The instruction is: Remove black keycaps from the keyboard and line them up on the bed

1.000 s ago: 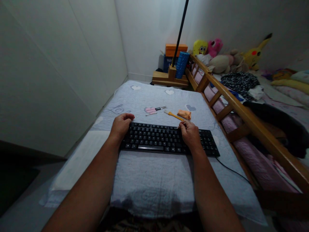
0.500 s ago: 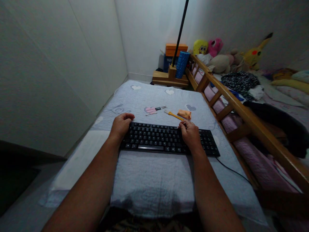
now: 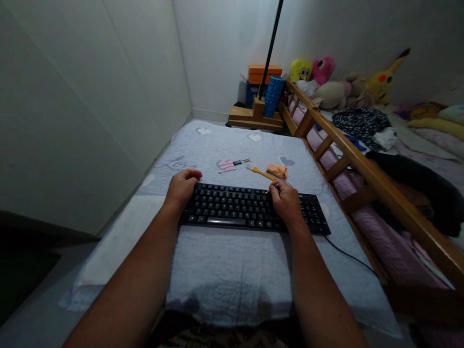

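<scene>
A black keyboard (image 3: 232,205) lies flat on the covered surface in front of me. My left hand (image 3: 182,189) grips its upper left corner, fingers curled and thumb along the edge. Over the right part of the keys, my right hand (image 3: 285,199) is closed in a pinch on a thin white-tipped stick that looks like a cotton swab (image 3: 268,192); its tip is at the upper keys. Beyond the keyboard lie a yellow-handled brush (image 3: 261,173), a folded orange cloth (image 3: 277,171), a dark-handled tool with metal prongs (image 3: 241,162) and another thin pale stick (image 3: 227,170).
A pale quilted cover (image 3: 232,270) with heart prints spreads under everything. The keyboard's cable (image 3: 351,257) trails off right towards a wooden bed rail (image 3: 348,159). Plush toys (image 3: 333,92) and clothes lie behind the rail. A white panel wall (image 3: 94,111) stands at left.
</scene>
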